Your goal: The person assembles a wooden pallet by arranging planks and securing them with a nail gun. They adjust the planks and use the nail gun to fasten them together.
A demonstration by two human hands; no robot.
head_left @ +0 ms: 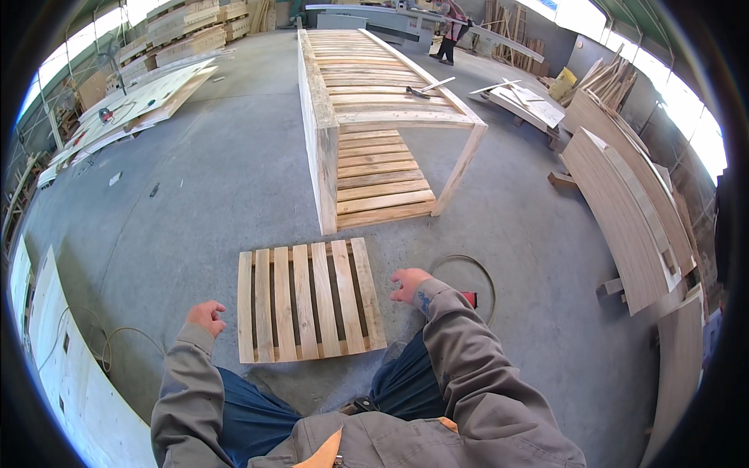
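A small slatted wooden panel (303, 300) lies on the floor in front of my feet. My left hand (207, 317) hovers just off its left side, fingers partly bent and apart, holding nothing. Past the panel's right edge is my right hand (409, 285), also bare, with loosely bent fingers spread. Neither hand appears to touch the wood. Partly hidden behind my right forearm, a red tool (470, 299) sits beside a looped thin hose (493, 282).
Beyond the panel stands a long slatted wooden frame (406, 118) with a hammer (417, 92) on top. Wooden boards (616, 210) lean at the right; pale sheets (70, 359) lie at the left. A person (450, 31) stands at the back near a large machine (382, 25).
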